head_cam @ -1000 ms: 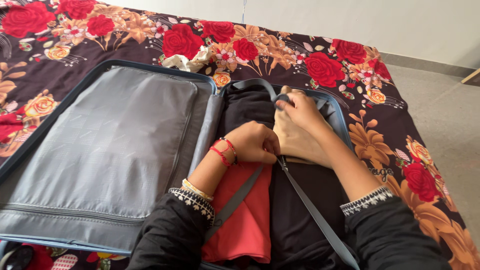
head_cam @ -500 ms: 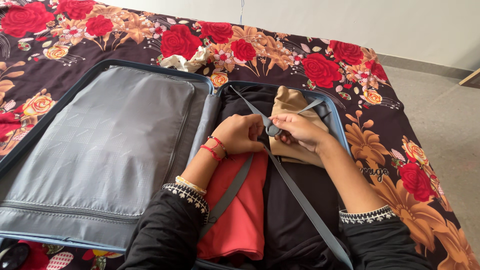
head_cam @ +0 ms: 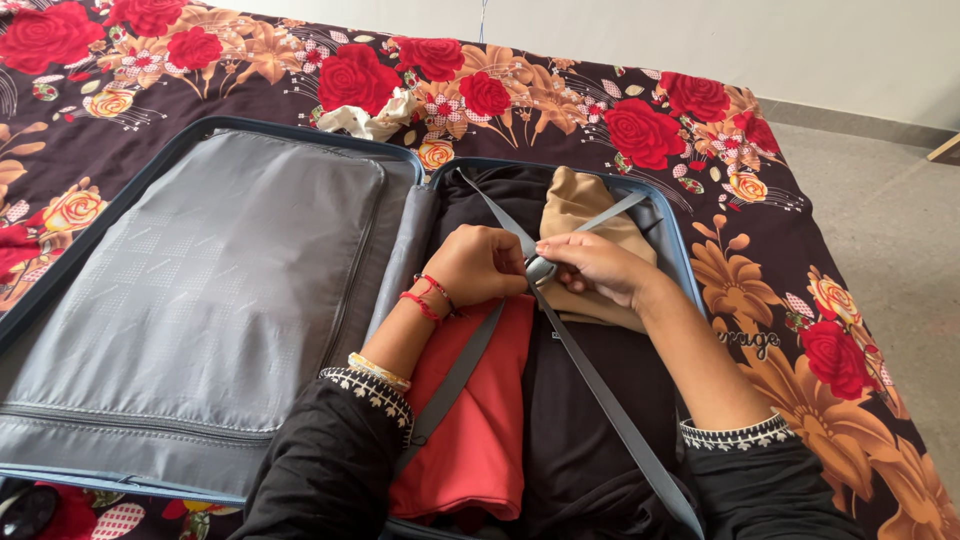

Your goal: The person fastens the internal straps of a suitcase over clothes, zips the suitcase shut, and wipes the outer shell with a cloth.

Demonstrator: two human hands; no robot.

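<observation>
Both hands pinch grey strap buckle [head_cam: 541, 268]: left hand [head_cam: 487, 264] clenched beside it, right hand [head_cam: 593, 266] gripping other half. Beige garment [head_cam: 580, 205] just beyond grip, red garment [head_cam: 480, 420] below, inside open suitcase [head_cam: 300, 135].

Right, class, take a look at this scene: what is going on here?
A person leans over an open suitcase lying on a floral bedspread. Both hands meet at the grey buckle where the grey straps cross over the packed clothes: the left hand and the right hand each grip it. Under the straps lie a red garment, black clothes and a tan item. The grey zipped lid half lies flat alongside.
</observation>
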